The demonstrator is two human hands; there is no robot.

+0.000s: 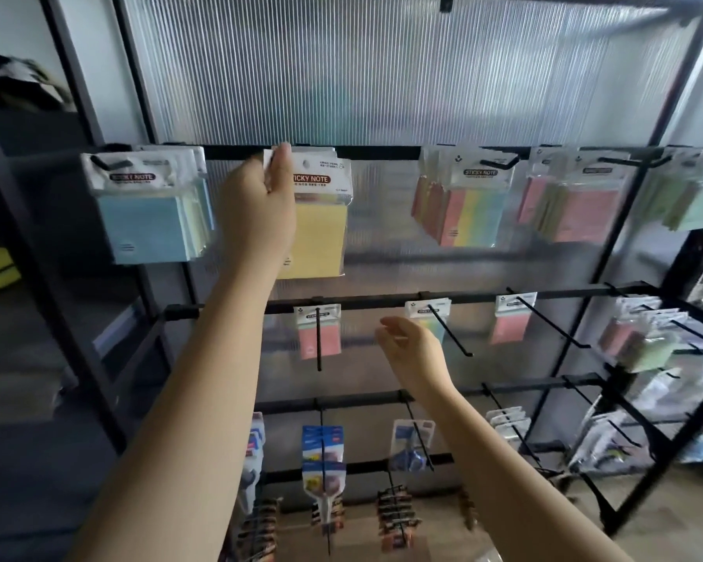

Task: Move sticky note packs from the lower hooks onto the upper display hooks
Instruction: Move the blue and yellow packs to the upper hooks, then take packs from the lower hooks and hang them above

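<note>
My left hand (260, 204) pinches the top left corner of a yellow sticky note pack (321, 233) up at the upper bar (382, 151). To its left hang blue packs (147, 208); to its right hang rainbow packs (461, 200) and pink packs (569, 200). My right hand (412, 350) hovers with loose fingers in front of the lower bar (374, 304), holding nothing. It is just left of a small rainbow pack (429, 318) on a lower hook. A small pink pack (319, 332) hangs left of the hand, another pink pack (512, 320) to the right.
Black hooks (552, 322) jut forward from the lower bars. Packs of other goods (323, 460) hang on the rows below. A second rack with hanging packs (642, 342) stands at the right. Dark shelving (37, 277) is on the left.
</note>
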